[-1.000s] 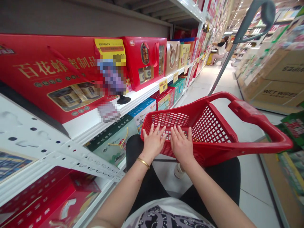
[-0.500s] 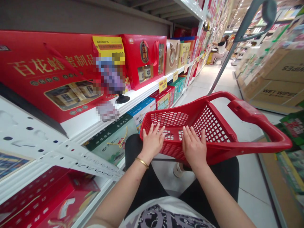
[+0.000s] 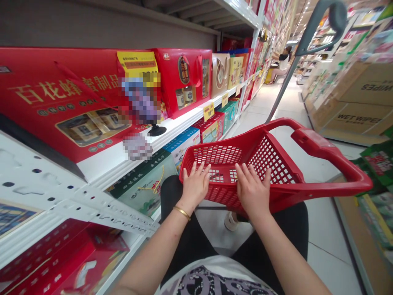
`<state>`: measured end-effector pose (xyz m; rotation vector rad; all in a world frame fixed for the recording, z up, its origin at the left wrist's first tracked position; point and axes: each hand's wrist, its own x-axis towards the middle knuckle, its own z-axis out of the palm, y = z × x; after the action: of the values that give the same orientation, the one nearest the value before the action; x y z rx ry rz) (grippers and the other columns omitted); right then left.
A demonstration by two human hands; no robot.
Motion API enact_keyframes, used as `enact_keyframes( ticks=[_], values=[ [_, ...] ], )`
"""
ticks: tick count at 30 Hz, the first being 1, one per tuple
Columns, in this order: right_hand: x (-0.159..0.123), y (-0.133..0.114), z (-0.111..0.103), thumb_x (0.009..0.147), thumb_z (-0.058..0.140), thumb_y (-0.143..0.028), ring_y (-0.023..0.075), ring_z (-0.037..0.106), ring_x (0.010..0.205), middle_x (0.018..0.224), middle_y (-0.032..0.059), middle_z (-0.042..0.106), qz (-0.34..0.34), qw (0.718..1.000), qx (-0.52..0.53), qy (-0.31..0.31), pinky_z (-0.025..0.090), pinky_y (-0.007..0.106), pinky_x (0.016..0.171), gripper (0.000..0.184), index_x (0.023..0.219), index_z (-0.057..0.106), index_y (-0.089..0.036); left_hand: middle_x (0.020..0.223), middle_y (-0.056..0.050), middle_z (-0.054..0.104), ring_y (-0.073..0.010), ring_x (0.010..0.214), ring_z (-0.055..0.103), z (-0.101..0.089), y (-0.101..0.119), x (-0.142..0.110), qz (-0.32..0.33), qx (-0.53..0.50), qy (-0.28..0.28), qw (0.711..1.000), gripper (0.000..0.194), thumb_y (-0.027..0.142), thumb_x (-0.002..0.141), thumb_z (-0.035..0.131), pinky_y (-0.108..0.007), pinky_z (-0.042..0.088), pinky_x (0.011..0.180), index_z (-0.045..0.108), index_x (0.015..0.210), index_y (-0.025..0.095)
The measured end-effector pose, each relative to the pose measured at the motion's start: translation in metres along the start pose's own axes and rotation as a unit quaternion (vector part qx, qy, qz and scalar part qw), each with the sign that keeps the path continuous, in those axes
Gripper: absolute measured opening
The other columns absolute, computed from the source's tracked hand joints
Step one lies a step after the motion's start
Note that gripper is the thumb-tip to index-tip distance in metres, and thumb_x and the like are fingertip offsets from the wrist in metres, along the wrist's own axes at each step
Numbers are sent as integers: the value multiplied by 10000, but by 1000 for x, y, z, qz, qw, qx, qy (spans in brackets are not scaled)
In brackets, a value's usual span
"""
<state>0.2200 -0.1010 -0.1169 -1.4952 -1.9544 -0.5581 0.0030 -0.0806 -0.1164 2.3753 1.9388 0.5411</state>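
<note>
A red plastic shopping basket (image 3: pixel 276 164) stands before my knees, with a grid of holes in its walls and a thick red handle at the right. My left hand (image 3: pixel 196 182), with a gold bangle at the wrist, lies over its near rim at the left end. My right hand (image 3: pixel 252 186) rests over the same rim farther right. Both hands have their fingers stretched out and hold nothing. A grey pull handle (image 3: pixel 322 30) on a long rod rises behind the basket. Inside the basket I see only its red perforated floor and walls.
At left, a white shelf (image 3: pixel 107 170) carries red gift boxes (image 3: pixel 184 82) and a blurred-out item on a black stand (image 3: pixel 157 130). Green boxes (image 3: pixel 147 180) sit below. Cartons (image 3: pixel 359 119) line the right side. A person (image 3: pixel 281 63) sits far down the aisle.
The view has shifted slightly, so shelf and basket appear a little displaced. The fingers of my right hand have spread somewhat wider. Both hands stay at the basket's rim.
</note>
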Motion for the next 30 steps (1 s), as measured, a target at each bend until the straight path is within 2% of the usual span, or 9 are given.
enact_keyframes(
  ticks=[4,9,11,16,20,26,30],
  values=[
    [1,13,-7,1017,509,-269,308,607,1307,1400,119,648,-6,1000,-11,11,154,620,1255,476,1488,518,-196,1639,18,399,-325,1554,275,-1,6,12,1,1,-39,999,533,490,1088,193,-704,167,1224,473,1527,375],
    [8,8,2,1027,508,-335,290,650,1246,1410,175,627,-14,1000,-28,0,354,465,1174,491,1463,537,-109,1616,5,443,-239,1548,302,1,30,34,113,-2,-37,993,565,492,1092,174,-535,125,1289,517,1505,315],
    [10,6,4,1028,503,-319,295,632,1273,1440,177,603,-14,999,-37,-2,374,449,1151,476,1453,548,-109,1612,3,450,-222,1545,310,3,36,37,128,-5,-46,991,563,482,1095,174,-503,148,1290,505,1515,306],
    [8,8,2,1022,510,-287,312,530,1392,1507,149,545,-20,999,-35,7,289,523,1213,431,1428,578,-160,1630,0,420,-231,1553,290,4,37,34,123,-10,-45,991,562,496,1091,189,-497,184,1282,434,1561,307],
    [7,2,5,1021,510,-264,290,542,1382,1467,141,588,-15,1000,-10,12,250,540,1238,417,1418,585,-158,1619,-5,439,-253,1549,297,4,40,28,103,-3,-21,994,565,506,1087,185,-522,177,1278,447,1554,323],
    [13,-19,12,1029,521,-289,316,556,1362,1417,129,634,-23,1000,18,10,10,725,1223,386,1399,603,-214,1627,-3,428,-285,1550,289,6,40,26,88,15,-21,996,518,433,1085,241,-595,172,1262,457,1544,328],
    [8,-8,0,1029,518,-272,327,544,1373,1418,135,631,-13,1000,5,26,-64,760,1192,410,1432,569,-213,1625,-2,429,-286,1554,281,6,41,23,76,8,-13,997,542,489,1086,201,-612,165,1260,461,1540,347]
  ],
)
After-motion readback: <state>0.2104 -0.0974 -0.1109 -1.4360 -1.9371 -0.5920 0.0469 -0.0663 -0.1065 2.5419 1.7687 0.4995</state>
